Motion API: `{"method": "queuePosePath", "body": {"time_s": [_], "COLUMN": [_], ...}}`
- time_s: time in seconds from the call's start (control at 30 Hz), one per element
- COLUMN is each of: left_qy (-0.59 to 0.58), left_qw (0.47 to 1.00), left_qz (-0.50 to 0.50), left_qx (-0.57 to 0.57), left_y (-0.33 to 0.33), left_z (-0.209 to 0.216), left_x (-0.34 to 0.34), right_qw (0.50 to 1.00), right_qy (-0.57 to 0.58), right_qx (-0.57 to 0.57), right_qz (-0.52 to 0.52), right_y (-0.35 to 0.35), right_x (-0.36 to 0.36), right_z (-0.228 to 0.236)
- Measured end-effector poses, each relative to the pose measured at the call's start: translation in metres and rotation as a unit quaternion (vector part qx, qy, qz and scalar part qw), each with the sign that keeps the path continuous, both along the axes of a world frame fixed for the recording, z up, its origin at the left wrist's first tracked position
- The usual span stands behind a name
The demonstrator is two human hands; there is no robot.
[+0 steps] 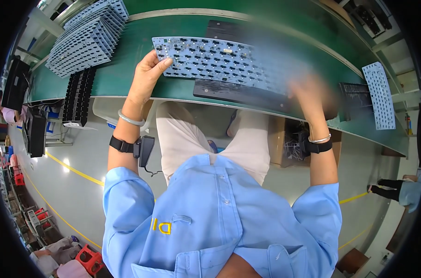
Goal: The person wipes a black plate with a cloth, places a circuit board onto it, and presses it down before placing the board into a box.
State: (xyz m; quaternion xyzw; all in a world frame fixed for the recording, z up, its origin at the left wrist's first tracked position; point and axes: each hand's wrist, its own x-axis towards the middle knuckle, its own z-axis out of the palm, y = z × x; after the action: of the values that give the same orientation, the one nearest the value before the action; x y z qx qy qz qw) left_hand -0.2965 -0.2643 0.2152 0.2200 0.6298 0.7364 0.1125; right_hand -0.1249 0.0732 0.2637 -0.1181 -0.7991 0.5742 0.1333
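Note:
A long keyboard circuit board (206, 62), pale blue-grey with rows of black parts, is held over the green bench. My left hand (151, 73) grips its left end, thumb on top and fingers beneath. At the board's right end is my right hand (309, 92); its fingers are smeared, so their hold cannot be made out. That end of the board is blurred too. Partly hidden below the board, a black flat fixture (233, 93) lies on the bench, showing along the near side and behind the far edge.
Tall stacks of similar boards (87, 41) stand at the far left, beside a black slotted rack (79, 97). Another slotted rack (354, 97) and a single board (379, 95) are at the right. Below the green bench (141, 32) sits a cardboard box (277, 143).

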Motion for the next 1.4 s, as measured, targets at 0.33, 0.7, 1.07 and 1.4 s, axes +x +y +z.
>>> {"method": "queuePosePath", "body": {"time_s": [0.33, 0.7, 1.07, 1.4], "left_qy": [-0.001, -0.080, -0.183, -0.187], "left_qw": [0.999, 0.983, 0.980, 0.970], "left_qz": [-0.026, -0.069, -0.077, -0.049], "left_qx": [-0.035, -0.152, 0.010, 0.150], "left_y": [0.000, 0.008, 0.004, 0.017], "left_z": [-0.008, -0.012, -0.011, 0.001], "left_x": [-0.015, -0.047, -0.039, -0.013], "right_qw": [0.994, 0.989, 0.981, 0.975], "right_qy": [-0.089, -0.099, -0.127, -0.009], "right_qx": [0.055, 0.108, 0.141, -0.214], "right_qz": [0.027, 0.026, 0.049, -0.064], "right_y": [0.001, 0.008, -0.003, -0.012], "right_x": [-0.008, -0.030, -0.040, -0.010], "right_z": [0.014, 0.003, 0.046, 0.018]}}
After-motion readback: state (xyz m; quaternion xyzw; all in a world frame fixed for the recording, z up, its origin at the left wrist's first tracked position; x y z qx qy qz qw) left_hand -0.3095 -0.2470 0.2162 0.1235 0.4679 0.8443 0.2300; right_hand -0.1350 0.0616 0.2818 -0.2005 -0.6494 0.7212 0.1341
